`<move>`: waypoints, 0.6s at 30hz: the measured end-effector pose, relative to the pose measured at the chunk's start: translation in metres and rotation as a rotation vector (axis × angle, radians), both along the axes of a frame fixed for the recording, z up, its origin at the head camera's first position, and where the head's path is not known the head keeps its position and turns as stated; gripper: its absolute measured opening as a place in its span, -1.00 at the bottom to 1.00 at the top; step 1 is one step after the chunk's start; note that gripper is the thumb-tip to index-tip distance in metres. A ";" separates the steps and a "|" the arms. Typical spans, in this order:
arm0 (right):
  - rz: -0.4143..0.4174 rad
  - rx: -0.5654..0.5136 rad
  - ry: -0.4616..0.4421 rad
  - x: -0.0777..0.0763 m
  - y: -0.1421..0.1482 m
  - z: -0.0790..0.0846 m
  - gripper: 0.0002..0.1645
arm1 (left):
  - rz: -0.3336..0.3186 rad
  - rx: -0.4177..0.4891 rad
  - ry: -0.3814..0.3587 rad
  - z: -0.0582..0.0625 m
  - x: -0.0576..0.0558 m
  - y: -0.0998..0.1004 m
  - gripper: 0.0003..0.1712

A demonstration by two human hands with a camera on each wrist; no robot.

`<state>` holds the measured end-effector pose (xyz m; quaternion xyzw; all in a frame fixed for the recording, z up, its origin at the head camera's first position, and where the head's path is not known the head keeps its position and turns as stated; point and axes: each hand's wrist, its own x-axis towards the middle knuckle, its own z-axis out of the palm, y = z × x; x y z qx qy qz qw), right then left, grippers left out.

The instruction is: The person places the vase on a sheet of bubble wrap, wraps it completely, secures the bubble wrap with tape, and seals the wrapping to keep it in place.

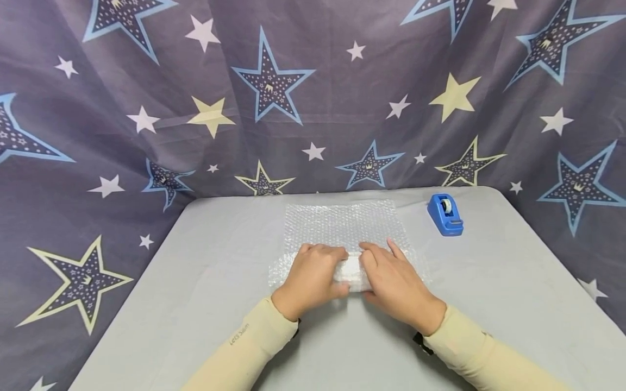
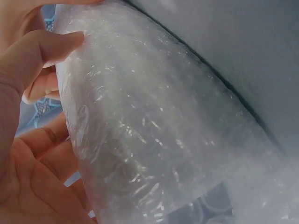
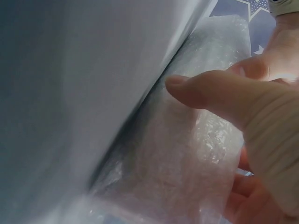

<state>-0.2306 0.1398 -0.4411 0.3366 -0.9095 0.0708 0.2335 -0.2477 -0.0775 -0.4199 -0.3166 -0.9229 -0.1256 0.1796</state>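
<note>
A sheet of clear bubble wrap [image 1: 342,224] lies flat on the table, its near end rolled into a bundle [image 1: 351,272]. Something whitish shows through the layers, too veiled to identify. My left hand [image 1: 313,274] grips the left part of the bundle, thumb on the near side and fingers over the far side. On the right part, my right hand [image 1: 395,282] holds it the same way. In the left wrist view the left thumb [image 2: 63,46] presses the bubbly surface [image 2: 135,112]. The right wrist view has the right thumb [image 3: 205,88] against the wrap [image 3: 173,154].
A blue tape dispenser [image 1: 446,216] with a roll of tape stands at the table's back right. The table [image 1: 210,304] has a pale grey cover. Behind it and at both sides hangs a dark curtain [image 1: 332,98] printed with stars.
</note>
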 end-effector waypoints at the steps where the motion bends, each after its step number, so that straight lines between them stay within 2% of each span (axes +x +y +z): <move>1: -0.001 -0.006 -0.008 0.000 0.000 0.000 -0.18 | 0.000 0.003 -0.003 0.000 0.000 -0.001 -0.52; 6: -0.012 -0.041 -0.053 -0.002 -0.001 -0.001 -0.14 | -0.003 0.004 -0.001 0.002 0.000 -0.001 -0.51; 9: -0.011 -0.057 -0.069 -0.003 0.000 -0.002 -0.13 | 0.002 -0.008 0.027 0.002 0.001 0.000 -0.52; 18: 0.009 -0.065 -0.056 -0.005 0.001 -0.002 -0.15 | 0.046 -0.170 0.273 0.003 0.014 0.009 -0.42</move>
